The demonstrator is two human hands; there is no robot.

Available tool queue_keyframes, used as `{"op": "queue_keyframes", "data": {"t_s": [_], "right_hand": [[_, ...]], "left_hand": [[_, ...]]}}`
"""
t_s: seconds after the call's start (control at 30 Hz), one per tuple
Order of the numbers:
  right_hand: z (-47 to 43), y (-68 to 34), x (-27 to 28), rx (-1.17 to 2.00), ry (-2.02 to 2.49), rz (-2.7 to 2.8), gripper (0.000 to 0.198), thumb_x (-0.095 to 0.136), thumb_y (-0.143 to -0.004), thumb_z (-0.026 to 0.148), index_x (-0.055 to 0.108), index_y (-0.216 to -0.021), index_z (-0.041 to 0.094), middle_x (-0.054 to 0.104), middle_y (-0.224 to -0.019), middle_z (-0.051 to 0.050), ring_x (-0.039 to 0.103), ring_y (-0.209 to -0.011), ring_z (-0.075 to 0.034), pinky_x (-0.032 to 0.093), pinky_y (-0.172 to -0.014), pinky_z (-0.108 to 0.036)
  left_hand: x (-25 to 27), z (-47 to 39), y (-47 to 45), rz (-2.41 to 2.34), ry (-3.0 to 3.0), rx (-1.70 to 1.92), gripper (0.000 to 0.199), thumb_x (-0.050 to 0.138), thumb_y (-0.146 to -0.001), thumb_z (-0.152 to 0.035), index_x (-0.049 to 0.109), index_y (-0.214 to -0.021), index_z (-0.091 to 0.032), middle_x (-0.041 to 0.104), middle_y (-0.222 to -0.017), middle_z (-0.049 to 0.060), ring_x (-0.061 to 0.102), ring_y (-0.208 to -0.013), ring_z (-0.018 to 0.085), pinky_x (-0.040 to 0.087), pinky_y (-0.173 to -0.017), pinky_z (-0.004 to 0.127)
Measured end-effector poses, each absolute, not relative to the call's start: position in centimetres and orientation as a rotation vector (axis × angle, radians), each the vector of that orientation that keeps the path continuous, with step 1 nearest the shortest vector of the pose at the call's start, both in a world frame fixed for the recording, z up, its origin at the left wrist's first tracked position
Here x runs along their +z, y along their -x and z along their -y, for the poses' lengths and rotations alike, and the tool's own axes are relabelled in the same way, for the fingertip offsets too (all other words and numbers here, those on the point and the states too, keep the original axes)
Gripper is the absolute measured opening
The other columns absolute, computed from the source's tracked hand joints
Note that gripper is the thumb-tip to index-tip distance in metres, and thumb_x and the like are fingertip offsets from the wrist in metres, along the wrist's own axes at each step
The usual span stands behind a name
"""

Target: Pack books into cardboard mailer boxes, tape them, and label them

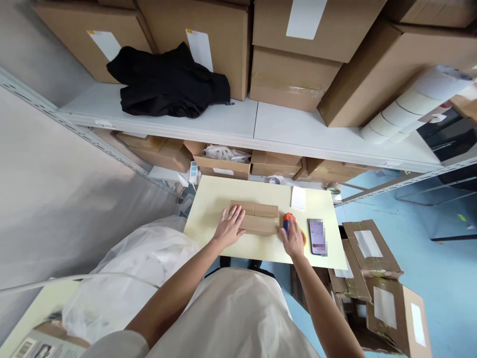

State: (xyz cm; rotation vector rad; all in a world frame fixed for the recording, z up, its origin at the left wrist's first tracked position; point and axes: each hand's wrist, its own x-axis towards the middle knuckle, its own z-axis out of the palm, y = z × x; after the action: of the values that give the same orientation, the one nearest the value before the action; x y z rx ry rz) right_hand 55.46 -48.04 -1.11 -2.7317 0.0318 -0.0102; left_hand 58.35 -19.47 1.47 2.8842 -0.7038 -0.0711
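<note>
A small cardboard box lies on the pale yellow table, its top flaps folded in. My left hand rests flat on the box's left end with fingers stretched out. Just off the box's right end, my right hand is wrapped round a red and blue tape dispenser. Part of a yellow roll shows behind that hand, and the palm side of the grip is hidden. A phone lies to the right of the dispenser, and a white paper pad lies behind it.
A shelf spans the back, bearing large cartons, a black garment and white rolls. Cartons with labels are piled on the floor at right. A translucent plastic bag bulges at the table's left.
</note>
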Motion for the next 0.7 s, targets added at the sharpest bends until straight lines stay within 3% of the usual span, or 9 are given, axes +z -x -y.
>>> {"op": "queue_keyframes", "data": {"t_s": [0.1,0.2,0.3,0.4,0.5,0.6,0.7], "right_hand": [[49.3,-54.6,-1.8,0.211,2.819,-0.435,0.056,0.042,-0.086,0.046,0.045,-0.128,0.009,0.058,-0.117,-0.023,0.055,-0.111,-0.034,0.044,-0.087,-0.044],[49.3,-54.2,-2.6,0.452,2.859,-0.441,0.048,0.052,-0.080,0.040,0.052,-0.117,0.011,0.064,-0.104,-0.021,0.060,-0.101,-0.035,0.043,-0.084,-0.046],[49.0,-54.3,-3.0,0.477,2.809,-0.450,0.039,0.048,-0.080,0.033,0.055,-0.112,0.012,0.067,-0.091,-0.018,0.062,-0.093,-0.033,0.040,-0.085,-0.047],[49.9,-54.7,-2.2,0.388,2.644,-0.577,0.036,0.042,-0.081,0.034,0.057,-0.106,0.014,0.066,-0.085,-0.015,0.062,-0.082,-0.030,0.043,-0.075,-0.041],[51.4,-55.7,0.3,0.117,2.387,-0.588,0.034,0.036,-0.084,0.042,0.056,-0.093,0.016,0.061,-0.074,-0.008,0.057,-0.068,-0.022,0.042,-0.061,-0.032],[51.7,-57.8,3.6,-0.199,2.068,-0.472,0.037,0.034,-0.085,0.051,0.045,-0.065,0.021,0.045,-0.055,0.001,0.041,-0.052,-0.014,0.033,-0.050,-0.027],[50.4,-60.6,6.4,-0.036,1.966,-0.252,0.047,0.039,-0.082,0.061,0.034,-0.055,0.023,0.034,-0.050,0.004,0.030,-0.047,-0.011,0.027,-0.046,-0.026]], "left_hand": [[1.2,19.5,-58.6,0.711,-2.888,-0.069,0.068,0.045,-0.088,-0.043,0.023,-0.147,-0.018,0.023,-0.154,0.012,0.018,-0.142,0.028,0.010,-0.113,0.055],[1.0,19.4,-58.6,0.699,-2.894,-0.075,0.069,0.045,-0.089,-0.042,0.021,-0.148,-0.016,0.023,-0.153,0.013,0.018,-0.142,0.028,0.011,-0.113,0.055],[0.9,19.5,-58.4,0.684,-2.901,-0.086,0.069,0.045,-0.089,-0.041,0.020,-0.148,-0.015,0.021,-0.154,0.014,0.017,-0.142,0.029,0.012,-0.112,0.057],[1.0,19.5,-58.2,0.688,-2.895,-0.087,0.067,0.044,-0.089,-0.041,0.022,-0.147,-0.016,0.019,-0.154,0.014,0.016,-0.143,0.029,0.012,-0.112,0.059],[1.2,19.4,-58.1,0.698,-2.878,-0.088,0.066,0.046,-0.089,-0.041,0.023,-0.147,-0.017,0.020,-0.154,0.013,0.016,-0.143,0.028,0.011,-0.112,0.059],[1.3,19.4,-58.0,0.698,-2.873,-0.093,0.066,0.047,-0.088,-0.042,0.027,-0.146,-0.018,0.021,-0.154,0.013,0.016,-0.143,0.028,0.011,-0.112,0.058],[1.6,19.3,-57.8,0.694,-2.864,-0.089,0.065,0.049,-0.088,-0.041,0.028,-0.145,-0.018,0.021,-0.154,0.013,0.016,-0.143,0.028,0.011,-0.112,0.058]]}}
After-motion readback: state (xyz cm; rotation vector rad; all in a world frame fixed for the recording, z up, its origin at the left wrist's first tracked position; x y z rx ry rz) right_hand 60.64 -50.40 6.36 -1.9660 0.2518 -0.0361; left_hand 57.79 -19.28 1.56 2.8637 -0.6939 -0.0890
